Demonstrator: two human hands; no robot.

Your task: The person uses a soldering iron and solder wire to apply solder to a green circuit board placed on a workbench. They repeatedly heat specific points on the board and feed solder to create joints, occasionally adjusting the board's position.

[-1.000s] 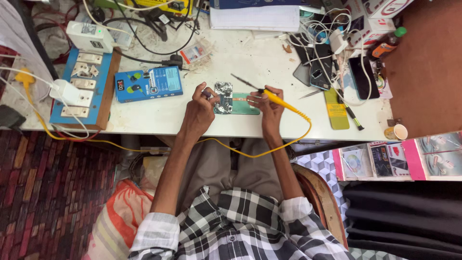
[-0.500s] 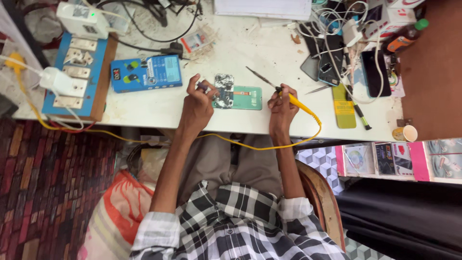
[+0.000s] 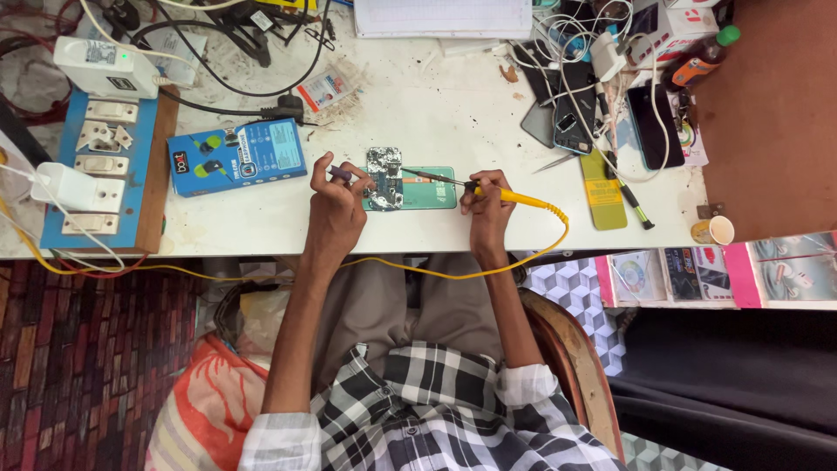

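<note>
The white worktop (image 3: 453,113) spans the whole upper part of the view, cluttered at both ends. Far to the left of the left grip stands a blue switchboard (image 3: 96,170) with white sockets and a white adapter plugged in. Just left of that grip lies a blue printed box (image 3: 234,157). Well to the right of the right grip sit a pile of dark phones (image 3: 567,113) tangled in white cables, and a flat yellow-green strip (image 3: 603,187).

Between the two grips lies a green opened phone (image 3: 410,187), flat on the worktop near its front edge, with a crumpled silvery piece at its left end.

The left hand (image 3: 336,209) has its fingers pressed together around a thin dark tool (image 3: 342,174), the tip at the phone's left end. The right hand (image 3: 488,205) pinches the yellow soldering iron (image 3: 510,197) like a pen; its metal tip reaches leftward over the phone. The iron's yellow cord (image 3: 488,269) loops back from the right grip, below the worktop edge.
</note>
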